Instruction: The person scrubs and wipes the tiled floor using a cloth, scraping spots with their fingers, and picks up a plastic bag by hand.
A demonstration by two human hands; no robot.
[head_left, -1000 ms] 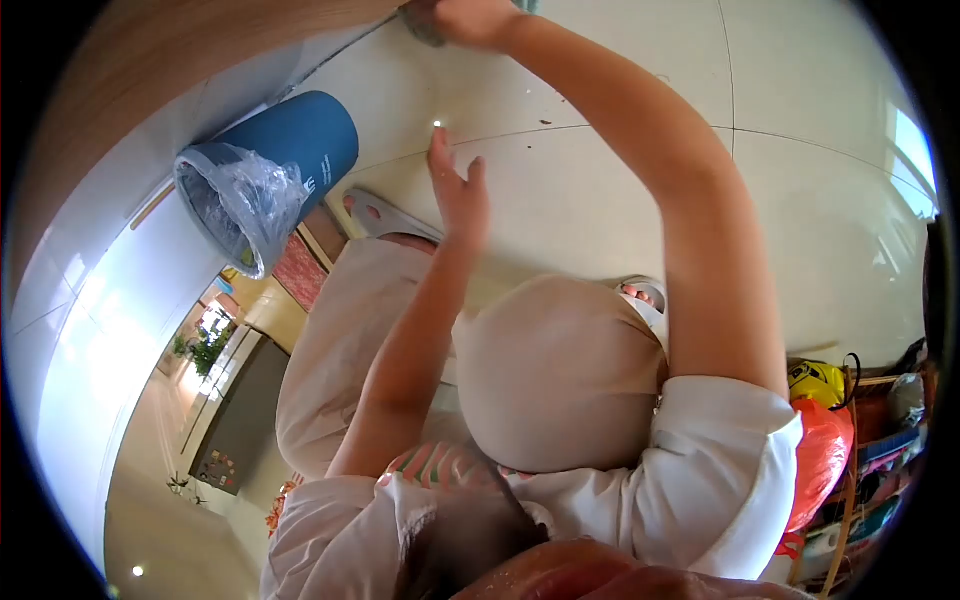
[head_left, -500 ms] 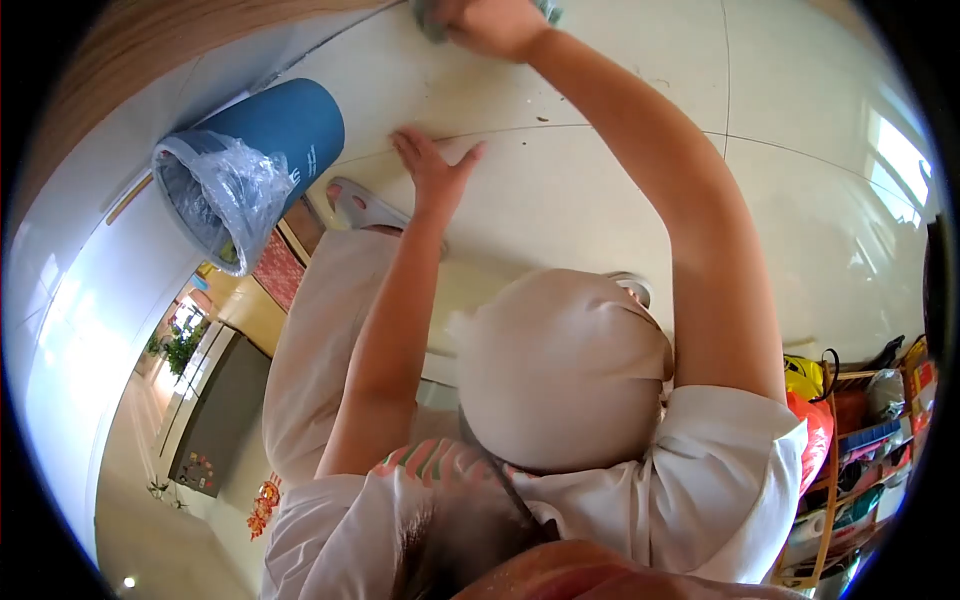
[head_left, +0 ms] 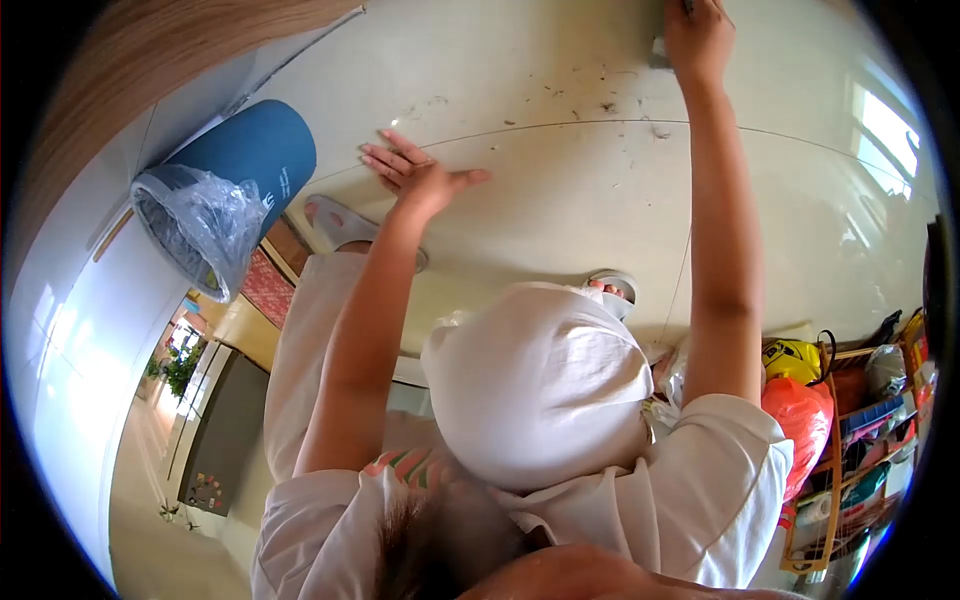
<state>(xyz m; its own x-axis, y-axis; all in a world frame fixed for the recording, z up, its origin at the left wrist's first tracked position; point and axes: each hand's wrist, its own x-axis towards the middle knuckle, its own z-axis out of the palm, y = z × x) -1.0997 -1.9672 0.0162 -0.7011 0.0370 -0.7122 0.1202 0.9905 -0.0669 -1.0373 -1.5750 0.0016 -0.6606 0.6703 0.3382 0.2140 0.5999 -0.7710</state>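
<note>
My right hand (head_left: 698,45) is at the top of the view, reaching out over the pale tiled floor (head_left: 560,210). Its fingers are closed round a greyish-green cloth (head_left: 659,54), mostly hidden by the hand and cut off by the frame edge. Dark crumbs and hair-like bits (head_left: 608,106) lie scattered on the tiles to its left. My left hand (head_left: 425,182) is open, fingers spread, low over or on the floor; contact is unclear. It holds nothing.
A blue waste bin (head_left: 255,150) with a clear plastic liner stands at the left, by a white cabinet front (head_left: 75,290). My slippered feet (head_left: 612,290) are below. On the right is a rack (head_left: 835,470) crowded with goods, beside a red bag (head_left: 800,425).
My right hand has swept to the right with the cloth. Dark bits now show on the floor between the hands. My left hand has shifted slightly down, fingers more spread.
</note>
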